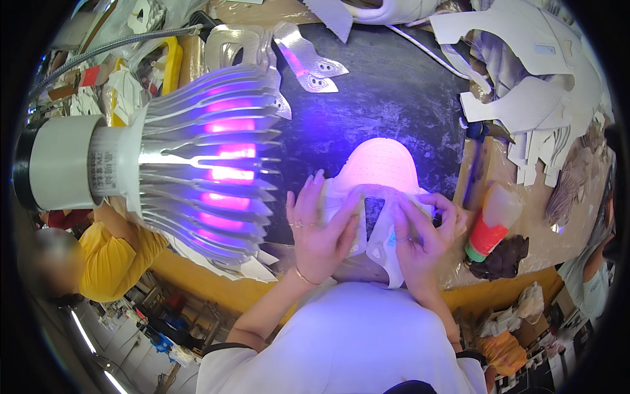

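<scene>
A pale shoe upper point(382, 164) lies on the dark work mat near my body, its rounded, perforated toe pointing away from me and tinted pink by the lamp. Its two side flaps spread toward me around a gap in the middle. My left hand point(319, 230) grips the left side; thumb and index finger meet at the inner edge, while the other fingers stick up and outward. On the right side, my right hand point(425, 240) holds the upper with bent fingers, index fingertip beside the central gap. The underside of the upper is hidden.
A large finned lamp point(207, 161) with a purple glow fills the left. Silvery cut pieces point(308, 62) lie at the mat's far side. White cut pieces point(518, 39) pile up at the right, above a red-banded bottle point(489, 230). A person in yellow point(118, 259) is at far left.
</scene>
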Action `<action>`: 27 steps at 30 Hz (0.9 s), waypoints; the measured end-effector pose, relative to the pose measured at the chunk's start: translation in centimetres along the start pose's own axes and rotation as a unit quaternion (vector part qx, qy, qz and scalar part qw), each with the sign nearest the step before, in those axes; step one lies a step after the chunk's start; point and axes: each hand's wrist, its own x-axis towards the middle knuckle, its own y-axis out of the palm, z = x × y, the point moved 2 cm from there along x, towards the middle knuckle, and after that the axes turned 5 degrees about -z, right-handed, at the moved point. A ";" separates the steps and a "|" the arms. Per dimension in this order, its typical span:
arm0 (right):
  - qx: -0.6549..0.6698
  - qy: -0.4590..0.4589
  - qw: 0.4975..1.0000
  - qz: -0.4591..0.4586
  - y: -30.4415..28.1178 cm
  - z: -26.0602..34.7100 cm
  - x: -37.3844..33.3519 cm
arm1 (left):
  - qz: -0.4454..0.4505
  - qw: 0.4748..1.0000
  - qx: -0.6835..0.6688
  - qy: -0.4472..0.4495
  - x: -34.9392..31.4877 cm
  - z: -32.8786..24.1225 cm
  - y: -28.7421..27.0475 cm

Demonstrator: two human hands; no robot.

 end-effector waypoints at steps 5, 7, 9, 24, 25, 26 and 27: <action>-0.083 -0.026 0.996 0.012 0.0 0.5 -0.2 | 0.026 0.999 0.006 0.020 0.1 0.1 0.0; -0.129 -0.082 0.988 0.018 -0.1 0.7 -0.2 | 0.028 0.999 0.007 0.014 0.2 0.1 0.0; -0.158 -0.082 0.983 0.042 -0.2 0.6 -0.2 | 0.026 1.000 0.013 0.010 0.2 -0.1 0.1; -0.092 0.013 0.989 -0.112 -2.0 -4.5 3.5 | -0.057 0.998 -0.022 0.021 0.7 0.1 -0.1; -0.097 0.031 0.989 -0.104 -2.0 -4.9 3.8 | -0.063 0.997 -0.042 0.017 0.8 0.2 -0.2; -0.102 0.049 0.989 -0.093 -1.8 -5.2 4.1 | -0.073 0.995 -0.063 0.016 0.7 0.3 -0.3; -0.105 0.067 0.989 -0.081 -1.8 -5.6 4.3 | -0.088 0.991 -0.100 -0.004 0.6 0.5 -0.6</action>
